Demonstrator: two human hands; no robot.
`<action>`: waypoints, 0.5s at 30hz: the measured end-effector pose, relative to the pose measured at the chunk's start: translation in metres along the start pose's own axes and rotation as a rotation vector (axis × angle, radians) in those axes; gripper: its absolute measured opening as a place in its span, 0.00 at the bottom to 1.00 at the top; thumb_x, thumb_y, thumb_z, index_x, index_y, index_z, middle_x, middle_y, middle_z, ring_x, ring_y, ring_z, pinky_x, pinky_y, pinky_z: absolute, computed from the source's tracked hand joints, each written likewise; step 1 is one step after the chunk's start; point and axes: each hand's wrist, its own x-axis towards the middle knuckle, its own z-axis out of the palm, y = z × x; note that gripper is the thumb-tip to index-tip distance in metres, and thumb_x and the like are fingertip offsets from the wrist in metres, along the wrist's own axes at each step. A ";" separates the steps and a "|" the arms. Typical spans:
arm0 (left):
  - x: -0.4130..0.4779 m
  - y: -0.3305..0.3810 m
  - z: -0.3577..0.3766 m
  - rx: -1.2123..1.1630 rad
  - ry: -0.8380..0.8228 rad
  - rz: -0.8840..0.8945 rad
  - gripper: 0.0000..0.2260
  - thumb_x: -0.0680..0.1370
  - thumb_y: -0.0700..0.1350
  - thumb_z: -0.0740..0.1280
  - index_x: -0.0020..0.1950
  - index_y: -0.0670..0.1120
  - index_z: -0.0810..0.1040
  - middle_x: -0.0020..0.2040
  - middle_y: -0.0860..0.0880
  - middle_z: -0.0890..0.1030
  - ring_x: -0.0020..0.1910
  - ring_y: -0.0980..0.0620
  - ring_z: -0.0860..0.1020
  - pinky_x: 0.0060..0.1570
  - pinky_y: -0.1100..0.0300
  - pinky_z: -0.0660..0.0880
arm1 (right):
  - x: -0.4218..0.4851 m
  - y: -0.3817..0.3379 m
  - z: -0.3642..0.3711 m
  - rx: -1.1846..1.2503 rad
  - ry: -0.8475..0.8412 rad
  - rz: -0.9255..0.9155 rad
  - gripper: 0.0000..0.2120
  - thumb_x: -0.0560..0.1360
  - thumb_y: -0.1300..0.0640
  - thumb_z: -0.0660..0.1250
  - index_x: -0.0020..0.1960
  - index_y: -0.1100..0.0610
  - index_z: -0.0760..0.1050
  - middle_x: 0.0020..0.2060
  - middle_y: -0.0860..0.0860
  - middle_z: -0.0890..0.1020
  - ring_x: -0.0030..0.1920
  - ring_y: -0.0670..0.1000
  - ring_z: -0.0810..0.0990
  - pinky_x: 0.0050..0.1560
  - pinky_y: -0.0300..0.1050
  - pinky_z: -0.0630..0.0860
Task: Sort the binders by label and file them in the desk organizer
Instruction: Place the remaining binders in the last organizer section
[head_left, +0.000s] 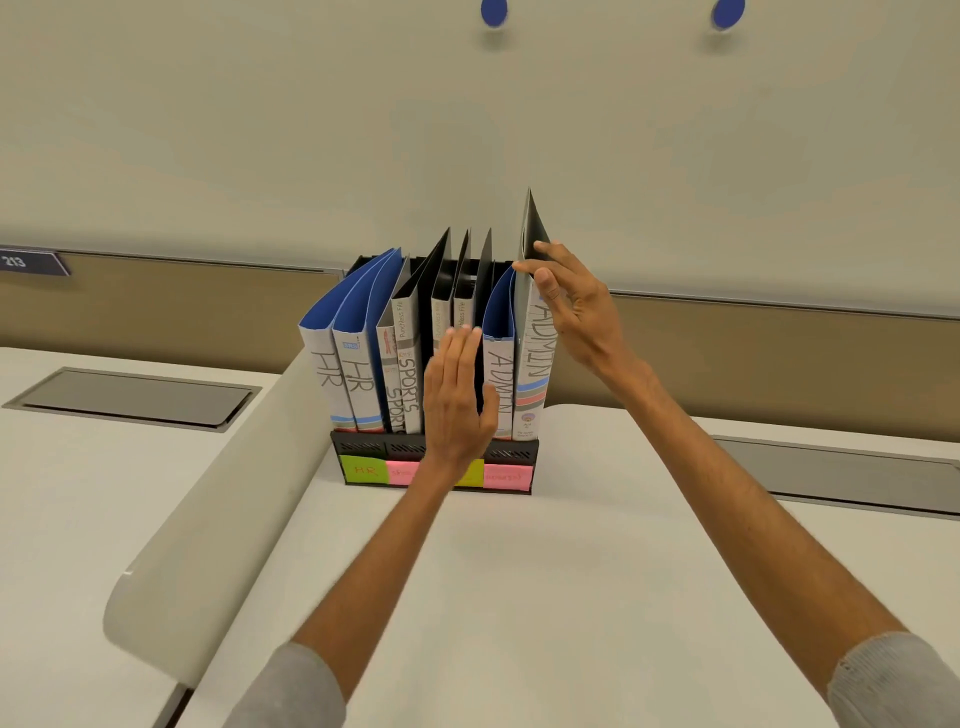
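A black desk organizer (374, 446) stands on the white desk and holds several upright binders. Two blue binders marked HR (340, 364) stand at the left, then two marked SPORTS (408, 364), two more in the middle slot, and a blue ADMIN binder (500, 358). A taller black ADMIN binder (535, 353) stands at the far right. My right hand (566, 301) pinches its upper spine between thumb and fingers. My left hand (457, 395) is flat with straight fingers against the spines of the middle binders, hiding their labels. Sticky notes (363, 470) label the organizer's front.
A curved white partition (218, 499) runs along the left of the desk (493, 597). Grey cable hatches lie at the left (135, 397) and right (841, 473). A beige wall panel rises close behind the organizer.
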 end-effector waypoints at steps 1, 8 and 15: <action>0.010 -0.001 -0.004 0.013 -0.024 0.037 0.30 0.75 0.41 0.63 0.77 0.41 0.60 0.78 0.44 0.61 0.78 0.47 0.55 0.77 0.48 0.55 | -0.001 0.000 0.001 -0.025 -0.005 0.000 0.19 0.82 0.41 0.52 0.65 0.42 0.76 0.72 0.46 0.70 0.76 0.45 0.61 0.70 0.56 0.69; 0.015 -0.001 -0.007 0.130 -0.219 0.128 0.36 0.73 0.44 0.63 0.79 0.42 0.54 0.80 0.44 0.50 0.80 0.46 0.47 0.77 0.43 0.47 | -0.004 -0.005 0.005 -0.090 -0.043 0.038 0.18 0.83 0.43 0.51 0.66 0.42 0.74 0.72 0.45 0.70 0.76 0.45 0.59 0.70 0.54 0.67; 0.009 0.003 0.000 0.135 -0.233 0.082 0.36 0.73 0.44 0.62 0.80 0.42 0.53 0.81 0.44 0.49 0.80 0.47 0.46 0.77 0.40 0.46 | -0.004 0.001 0.009 -0.133 -0.073 0.075 0.19 0.83 0.44 0.51 0.69 0.43 0.73 0.74 0.47 0.68 0.77 0.46 0.57 0.74 0.57 0.63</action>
